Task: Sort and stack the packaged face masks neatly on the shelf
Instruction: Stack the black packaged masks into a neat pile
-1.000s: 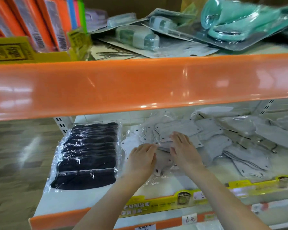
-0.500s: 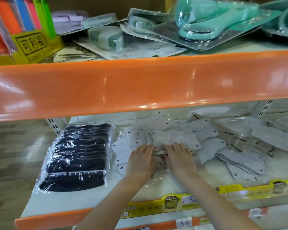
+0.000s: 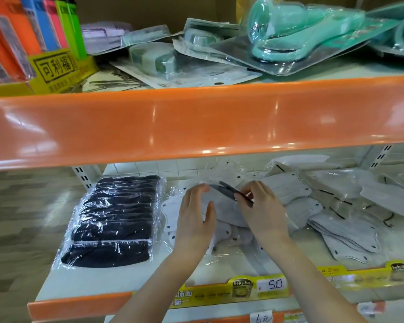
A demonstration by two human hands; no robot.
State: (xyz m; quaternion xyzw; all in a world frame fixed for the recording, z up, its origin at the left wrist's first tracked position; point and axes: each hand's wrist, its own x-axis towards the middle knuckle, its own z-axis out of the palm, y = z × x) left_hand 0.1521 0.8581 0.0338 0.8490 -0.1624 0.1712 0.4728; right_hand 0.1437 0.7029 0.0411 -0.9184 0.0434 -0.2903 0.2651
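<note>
Holding one grey packaged mask [image 3: 222, 206] above the shelf [image 3: 84, 283]: left hand [image 3: 194, 220] and right hand [image 3: 263, 213], fingers curled, pinching its edges; black mask pack [image 3: 112, 220] beside.

Lower shelf [image 3: 84, 285], white deck with orange front lip and yellow price strip [image 3: 243, 291]. On it: wrapped stack of black masks [image 3: 113, 220] at left, loose pile of packaged grey-white masks [image 3: 312, 206] from middle to right, overlapping. Upper shelf [image 3: 196, 122], orange edge, carries lighter display box [image 3: 44, 73] at left and teal blister packs [image 3: 301, 36] lying flat.
</note>
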